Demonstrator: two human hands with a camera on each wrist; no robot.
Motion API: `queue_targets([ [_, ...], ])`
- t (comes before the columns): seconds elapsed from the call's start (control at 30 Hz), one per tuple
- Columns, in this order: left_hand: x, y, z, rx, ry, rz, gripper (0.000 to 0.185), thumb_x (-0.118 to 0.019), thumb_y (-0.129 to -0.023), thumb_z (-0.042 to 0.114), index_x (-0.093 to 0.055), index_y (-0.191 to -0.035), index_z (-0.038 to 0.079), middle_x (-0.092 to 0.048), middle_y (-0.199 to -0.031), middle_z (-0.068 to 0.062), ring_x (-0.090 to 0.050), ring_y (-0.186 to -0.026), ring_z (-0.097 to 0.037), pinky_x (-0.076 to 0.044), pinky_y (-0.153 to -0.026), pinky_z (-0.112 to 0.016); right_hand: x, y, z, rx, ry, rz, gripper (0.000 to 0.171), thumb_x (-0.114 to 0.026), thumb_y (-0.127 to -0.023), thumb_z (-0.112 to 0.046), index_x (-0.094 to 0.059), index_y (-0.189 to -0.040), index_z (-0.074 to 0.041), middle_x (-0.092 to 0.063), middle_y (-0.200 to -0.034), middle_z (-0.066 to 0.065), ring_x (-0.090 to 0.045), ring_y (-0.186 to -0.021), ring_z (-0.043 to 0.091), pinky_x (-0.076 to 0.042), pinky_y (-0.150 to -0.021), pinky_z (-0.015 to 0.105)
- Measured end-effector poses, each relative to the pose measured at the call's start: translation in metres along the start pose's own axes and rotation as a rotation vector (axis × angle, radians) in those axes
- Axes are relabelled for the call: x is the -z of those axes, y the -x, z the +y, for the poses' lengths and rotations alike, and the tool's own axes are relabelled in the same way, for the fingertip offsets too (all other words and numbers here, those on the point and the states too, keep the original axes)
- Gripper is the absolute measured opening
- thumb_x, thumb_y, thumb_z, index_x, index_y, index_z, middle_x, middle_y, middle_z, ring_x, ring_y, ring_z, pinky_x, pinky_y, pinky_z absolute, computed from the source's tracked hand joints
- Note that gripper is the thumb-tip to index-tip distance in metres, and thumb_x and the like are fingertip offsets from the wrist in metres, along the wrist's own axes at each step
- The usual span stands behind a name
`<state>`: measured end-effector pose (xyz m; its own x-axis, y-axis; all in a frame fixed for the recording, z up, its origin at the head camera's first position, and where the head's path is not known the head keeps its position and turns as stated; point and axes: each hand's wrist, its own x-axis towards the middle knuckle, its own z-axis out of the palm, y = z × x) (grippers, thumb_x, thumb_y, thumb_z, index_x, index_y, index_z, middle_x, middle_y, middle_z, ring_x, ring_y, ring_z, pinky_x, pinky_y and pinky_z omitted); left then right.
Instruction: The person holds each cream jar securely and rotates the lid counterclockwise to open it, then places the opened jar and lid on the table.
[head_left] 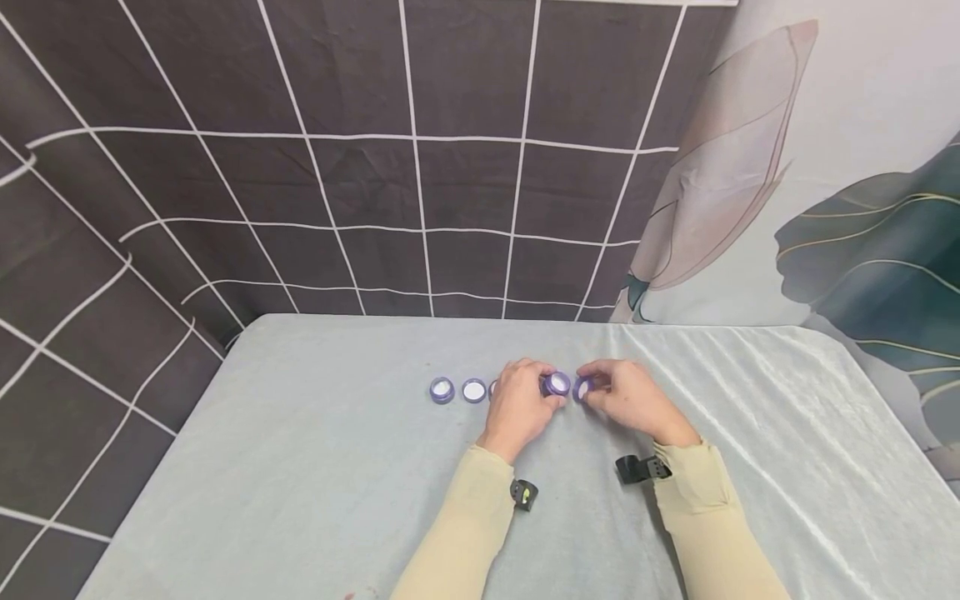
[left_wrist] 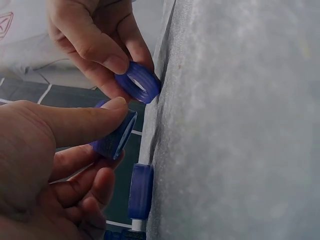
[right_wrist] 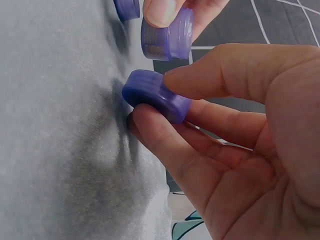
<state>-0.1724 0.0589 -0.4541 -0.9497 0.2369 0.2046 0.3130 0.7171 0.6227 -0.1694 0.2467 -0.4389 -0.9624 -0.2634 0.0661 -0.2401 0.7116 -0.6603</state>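
Note:
My left hand [head_left: 520, 407] pinches a small purple jar [head_left: 556, 383] between thumb and fingers, its opening tilted toward the head camera. Just to the right, my right hand [head_left: 628, 395] pinches a purple screw lid [head_left: 582, 388] by its edge, with the white inside showing. In the right wrist view the lid [right_wrist: 156, 96] is close to the cloth, and the jar [right_wrist: 167, 37] shows its threaded neck. A narrow gap separates jar and lid.
Left of my hands, an uncapped purple jar [head_left: 442, 390] and a purple lid [head_left: 473, 390] with a white inside lie in a row. Another purple piece [head_left: 492, 389] is mostly hidden by my left hand. Pale grey cloth [head_left: 300, 467] covers the table, with a dark gridded curtain [head_left: 360, 183] behind.

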Motion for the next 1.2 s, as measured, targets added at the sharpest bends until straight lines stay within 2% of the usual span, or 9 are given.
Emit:
queue_targets([
  [0.23, -0.0006, -0.0001, 0.0013, -0.037, -0.063, -0.018, 0.04, -0.089, -0.075, 0.023, -0.076, -0.112, 0.014, -0.074, -0.111, 0.0, -0.062, -0.106, -0.021, -0.045, -0.095, -0.035, -0.0007, -0.0005, -0.0005, -0.016, 0.002, -0.018, 0.035, -0.066, -0.077, 0.002, -0.069, -0.111, 0.008, -0.074, -0.098, 0.017, -0.071, -0.088, 0.026, -0.056, -0.072, 0.035],
  [0.43, -0.0022, 0.0014, 0.0003, -0.041, -0.083, -0.022, 0.04, -0.089, -0.074, 0.025, -0.077, -0.111, 0.016, -0.074, -0.111, 0.003, -0.061, -0.107, -0.018, -0.039, -0.088, -0.037, -0.0021, -0.0006, -0.0001, -0.008, 0.009, -0.017, 0.036, -0.066, -0.076, 0.003, -0.069, -0.111, 0.008, -0.074, -0.098, 0.018, -0.07, -0.087, 0.026, -0.056, -0.071, 0.036],
  [0.67, -0.0048, 0.0023, -0.0005, -0.025, -0.093, -0.045, 0.041, -0.088, -0.075, 0.022, -0.076, -0.113, 0.018, -0.074, -0.113, 0.005, -0.058, -0.11, -0.016, -0.033, -0.086, -0.039, -0.002, 0.0001, -0.0008, -0.016, 0.006, -0.024, 0.035, -0.067, -0.077, 0.003, -0.069, -0.112, 0.008, -0.074, -0.097, 0.017, -0.069, -0.085, 0.023, -0.054, -0.069, 0.033],
  [1.07, -0.0048, 0.0018, -0.0006, 0.008, -0.091, -0.041, 0.047, -0.088, -0.074, 0.018, -0.074, -0.119, 0.016, -0.074, -0.114, 0.006, -0.059, -0.108, -0.017, -0.032, -0.085, -0.038, -0.0018, 0.0004, -0.0003, 0.009, -0.002, -0.043, 0.032, -0.07, -0.079, 0.001, -0.07, -0.11, 0.007, -0.074, -0.095, 0.014, -0.071, -0.086, 0.025, -0.056, -0.074, 0.037],
  [1.2, -0.0053, 0.0012, -0.0007, 0.024, -0.08, -0.035, 0.049, -0.088, -0.075, 0.018, -0.072, -0.121, 0.015, -0.074, -0.114, 0.006, -0.059, -0.108, -0.018, -0.033, -0.086, -0.038, -0.0012, 0.0012, 0.0003, 0.009, -0.008, -0.057, 0.031, -0.071, -0.079, 0.001, -0.07, -0.109, 0.008, -0.075, -0.093, 0.013, -0.07, -0.085, 0.023, -0.055, -0.074, 0.036],
])
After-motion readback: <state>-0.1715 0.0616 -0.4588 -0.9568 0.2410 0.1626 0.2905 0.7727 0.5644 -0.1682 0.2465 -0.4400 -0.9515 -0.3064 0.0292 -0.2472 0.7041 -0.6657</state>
